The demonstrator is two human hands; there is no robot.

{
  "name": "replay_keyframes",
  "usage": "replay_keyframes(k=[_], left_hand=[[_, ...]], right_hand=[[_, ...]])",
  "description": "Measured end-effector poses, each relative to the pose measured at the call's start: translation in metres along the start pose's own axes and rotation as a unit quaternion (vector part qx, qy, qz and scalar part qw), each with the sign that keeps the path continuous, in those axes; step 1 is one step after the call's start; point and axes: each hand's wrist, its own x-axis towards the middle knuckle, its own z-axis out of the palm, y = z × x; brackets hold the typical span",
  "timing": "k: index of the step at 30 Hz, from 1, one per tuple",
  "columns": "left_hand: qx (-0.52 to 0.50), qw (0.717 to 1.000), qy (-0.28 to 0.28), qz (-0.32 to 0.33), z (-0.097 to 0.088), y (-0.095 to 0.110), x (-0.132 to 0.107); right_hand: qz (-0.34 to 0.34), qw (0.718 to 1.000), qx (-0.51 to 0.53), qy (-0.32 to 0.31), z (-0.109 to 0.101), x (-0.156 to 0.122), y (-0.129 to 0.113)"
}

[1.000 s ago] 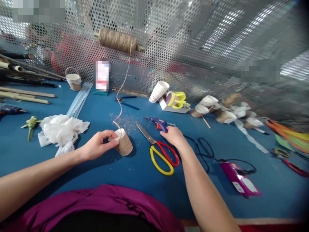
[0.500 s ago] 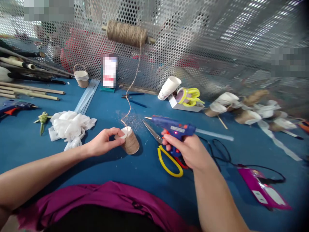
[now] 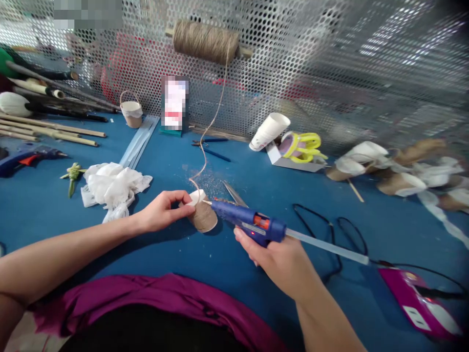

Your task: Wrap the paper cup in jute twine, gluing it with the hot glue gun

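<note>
Swung glue gun (image 3: pixel 252 224) leftward from above the scissors (image 3: pixel 234 193) to the cup (image 3: pixel 202 215) rim. Gripped gun in right hand (image 3: pixel 282 261); pinched cup, lying on bench (image 3: pixel 220 264), with left hand (image 3: pixel 164 211). Brought nozzle to where twine (image 3: pixel 210 122) meets cup. Hid scissors' handles behind gun; could not make out actual nozzle contact.

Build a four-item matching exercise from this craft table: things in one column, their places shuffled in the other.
1 blue plastic glue gun
2 twine-wrapped paper cup
3 brown twine spool
4 crumpled white lace cloth

A up at the perforated metal wall
B loose on the blue table
C in the right hand
D held by the left hand

Pairs: 1-C, 2-D, 3-A, 4-B
</note>
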Motion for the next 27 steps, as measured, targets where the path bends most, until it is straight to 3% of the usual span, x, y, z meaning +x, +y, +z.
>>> replay_keyframes(k=[5,12,20,27], left_hand=[[0.003,1.0,-0.003,-0.003,-0.0011,0.001,-0.0001],[0.001,1.0,-0.008,0.009,-0.0015,0.0019,0.0004],[0.017,1.0,-0.007,0.008,-0.0015,0.0004,0.0001],[0.021,1.0,0.0,0.003,-0.0001,-0.0016,0.0017]], right_hand=[[-0.029,0.999,-0.026,0.013,0.0057,-0.0012,-0.0046],[0.021,0.999,0.04,-0.011,0.0051,-0.0004,-0.0084],[-0.021,1.0,-0.004,0.012,0.0049,-0.0041,-0.0066],[-0.03,0.999,-0.003,-0.016,0.0037,-0.0042,-0.0078]])
